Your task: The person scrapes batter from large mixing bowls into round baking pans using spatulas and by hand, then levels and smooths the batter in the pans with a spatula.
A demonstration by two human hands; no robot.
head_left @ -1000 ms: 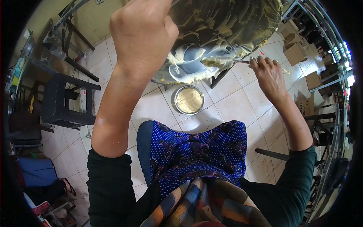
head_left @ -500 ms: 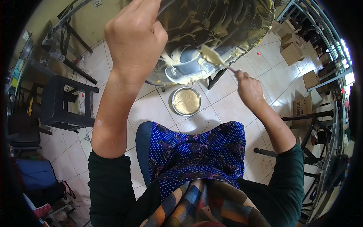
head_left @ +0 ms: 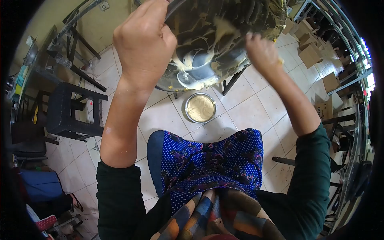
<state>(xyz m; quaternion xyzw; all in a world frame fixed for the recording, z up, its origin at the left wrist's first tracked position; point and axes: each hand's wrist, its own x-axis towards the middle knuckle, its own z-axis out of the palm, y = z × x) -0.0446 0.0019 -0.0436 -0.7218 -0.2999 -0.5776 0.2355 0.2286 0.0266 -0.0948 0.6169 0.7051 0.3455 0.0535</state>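
A large, tilted metal mixing bowl point(head_left: 200, 10), its inside smeared with pale yellow batter, fills the top of the view. My left hand point(head_left: 144, 38) is closed on its rim at the left. In my closed right hand point(head_left: 262, 54) is a spatula point(head_left: 225, 30) coated with batter; its blade is blurred by motion against the bowl's inner wall. Thick batter clings to the bowl's lower lip. Below that lip, a round metal pan point(head_left: 200, 108) of smooth pale batter stands on the floor.
A black plastic stool point(head_left: 74, 110) stands at the left on the white tiled floor point(head_left: 252, 116). Cardboard boxes point(head_left: 312, 55) and metal shelving line the right side. Dark table legs point(head_left: 234, 80) show behind the pan.
My right hand has moved up with the spatula, from near the bowl's lower lip to farther up its inside. My left hand keeps its grip on the rim.
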